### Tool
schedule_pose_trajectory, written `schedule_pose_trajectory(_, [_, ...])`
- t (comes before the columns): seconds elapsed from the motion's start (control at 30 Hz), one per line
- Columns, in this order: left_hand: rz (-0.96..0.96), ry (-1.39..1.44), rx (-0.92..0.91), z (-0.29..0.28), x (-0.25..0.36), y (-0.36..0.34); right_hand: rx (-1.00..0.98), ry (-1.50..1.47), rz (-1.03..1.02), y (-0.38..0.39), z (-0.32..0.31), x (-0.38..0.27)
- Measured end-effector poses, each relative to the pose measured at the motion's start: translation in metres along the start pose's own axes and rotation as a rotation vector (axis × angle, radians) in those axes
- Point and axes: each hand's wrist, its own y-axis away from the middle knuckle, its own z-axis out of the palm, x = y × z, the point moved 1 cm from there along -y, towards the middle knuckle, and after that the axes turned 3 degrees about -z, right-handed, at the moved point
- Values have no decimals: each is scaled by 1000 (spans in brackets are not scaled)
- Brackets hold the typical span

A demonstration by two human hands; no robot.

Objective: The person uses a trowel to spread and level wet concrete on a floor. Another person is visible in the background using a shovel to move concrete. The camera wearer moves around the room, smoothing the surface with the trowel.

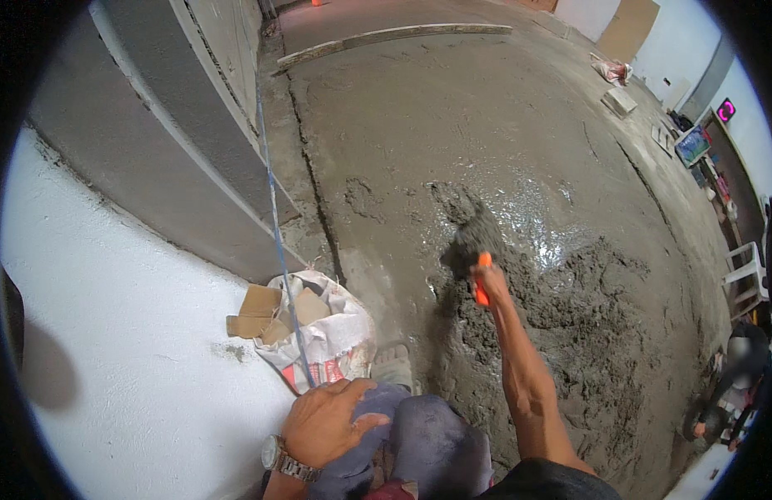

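My right hand (496, 287) grips the orange handle of a trowel (483, 261). Grey mortar covers the blade, which touches the wet concrete (527, 167). Rough, lumpy concrete (586, 325) is heaped to the right of the trowel, while the surface beyond is smoother and shines with water. On my bent knee (440, 425) lies my left hand (329, 421), fingers stretched out and holding nothing; a metal-band watch (273, 452) is on that wrist. A taut blue string (275, 200) runs from the far wall side down to near my left fingertips.
A white sack (344, 321) with cardboard pieces (259, 312) stands by the left wall (136, 333). Across the far end lies a long wooden board (402, 35). Along the right are a pale block (619, 102), a white plastic chair (744, 271) and a person (719, 408) low down.
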Motion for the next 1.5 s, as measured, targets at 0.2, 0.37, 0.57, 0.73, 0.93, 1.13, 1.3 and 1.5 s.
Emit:
schedule_pose_trajectory(0.2, [-28, 16, -31, 0, -6, -1, 118, 955, -414, -50, 74, -70])
schedule_pose_trajectory(0.37, [38, 53, 61, -1, -5, 0, 223, 925, -408, -11, 15, -49])
schedule_pose_trajectory(0.57, [91, 59, 83, 2, 2, -3, 447, 594, -77, 128, -198, 99])
schedule_pose_trajectory(0.73, [68, 49, 75, 0, 7, -3, 506, 385, 325, 218, -210, 160])
schedule_pose_trajectory(0.93, [57, 38, 41, 2, 6, -1, 160, 101, 379, 187, -85, 97])
schedule_pose_trajectory(1.13, [66, 19, 56, 5, -1, -2, -34, -35, 266, 125, -16, 64])
schedule_pose_trajectory(1.3, [31, 2, 35, 3, -2, 2, -141, -75, 181, 91, 44, 35])
schedule_pose_trajectory(1.5, [53, 4, 45, 2, -5, -2, -127, 376, -179, 15, 142, -5])
